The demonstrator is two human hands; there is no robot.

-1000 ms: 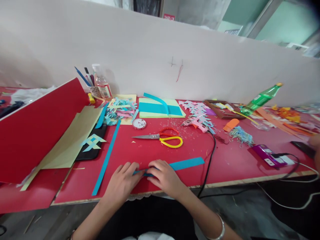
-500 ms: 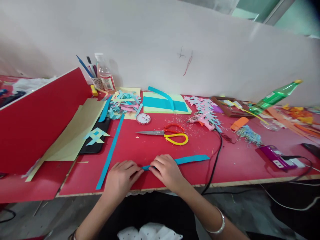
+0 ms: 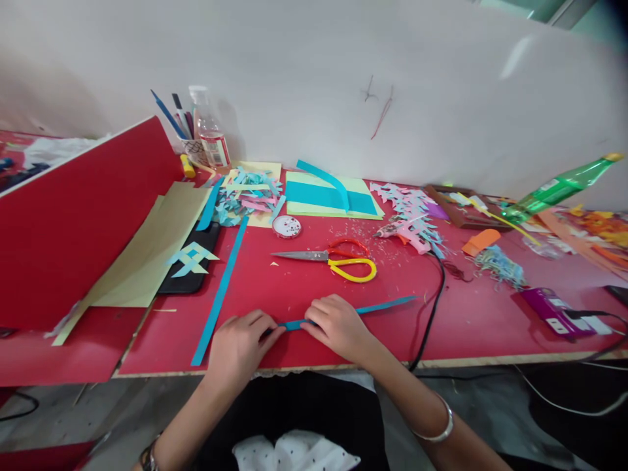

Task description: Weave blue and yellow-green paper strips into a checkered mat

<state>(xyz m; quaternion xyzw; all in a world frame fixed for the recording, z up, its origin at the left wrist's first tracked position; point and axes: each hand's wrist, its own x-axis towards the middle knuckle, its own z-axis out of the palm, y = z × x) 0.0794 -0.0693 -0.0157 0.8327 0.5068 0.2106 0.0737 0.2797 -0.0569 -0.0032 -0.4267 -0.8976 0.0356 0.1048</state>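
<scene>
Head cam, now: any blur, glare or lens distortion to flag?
Head view: light even and soft, left hand, right hand and blue strip sharp. Head view: fisheye bows the table edge, leans the green bottle; wall shows a pale glare streak, top-right corner vignettes dark.

The blue paper strip (image 3: 387, 305) is showing far narrower along its free end than a second ago, when it was lying as a flat, wide band; whether it is folding or tipping on edge, I cannot tell. The left hand (image 3: 243, 343), flat before, is curling its fingers onto the strip, close to the right hand (image 3: 338, 325).
</scene>
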